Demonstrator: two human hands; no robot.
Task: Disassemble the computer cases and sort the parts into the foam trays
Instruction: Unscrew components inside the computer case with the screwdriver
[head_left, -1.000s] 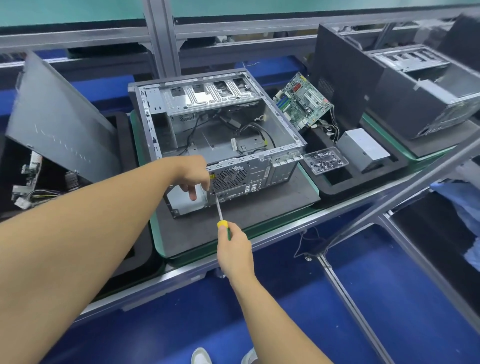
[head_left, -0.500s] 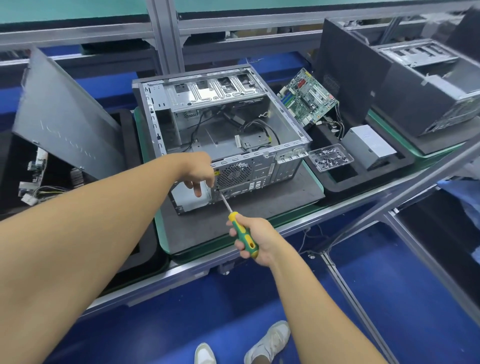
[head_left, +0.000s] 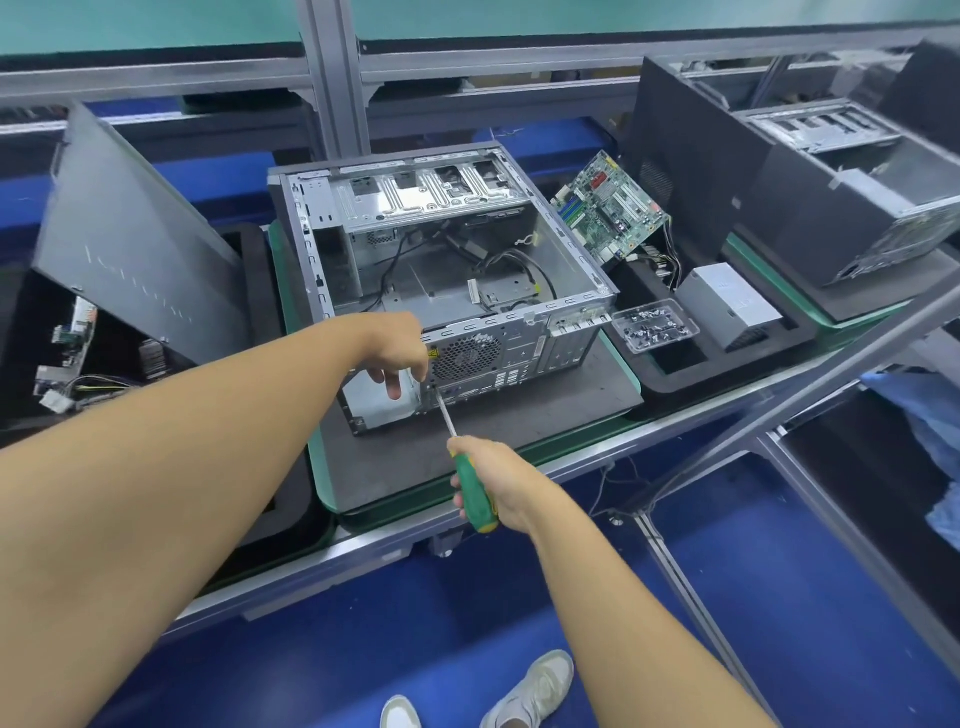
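Note:
An open grey computer case (head_left: 447, 270) lies on its side on a dark mat (head_left: 519, 415), its rear panel with the fan grille facing me. My right hand (head_left: 493, 480) grips a green screwdriver (head_left: 474, 493) whose tip meets the rear panel just left of the fan. My left hand (head_left: 397, 358) rests on the case's rear edge above a silver power supply (head_left: 379, 400), fingers curled down beside the screwdriver tip; whether they pinch something is hidden. A black foam tray (head_left: 675, 364) to the right holds a green motherboard (head_left: 608, 208), a silver box (head_left: 727, 306) and a clear screw tub (head_left: 653, 325).
A grey side panel (head_left: 135, 249) leans at the left over another black foam tray (head_left: 31, 332) with cables and small boards. A second case (head_left: 841, 197) sits at the far right. A metal frame rail (head_left: 779, 384) crosses diagonally at right.
My right hand has slid down and back along the screwdriver handle, now showing the green grip. The view shifted slightly; my left hand stays at the case's rear edge.

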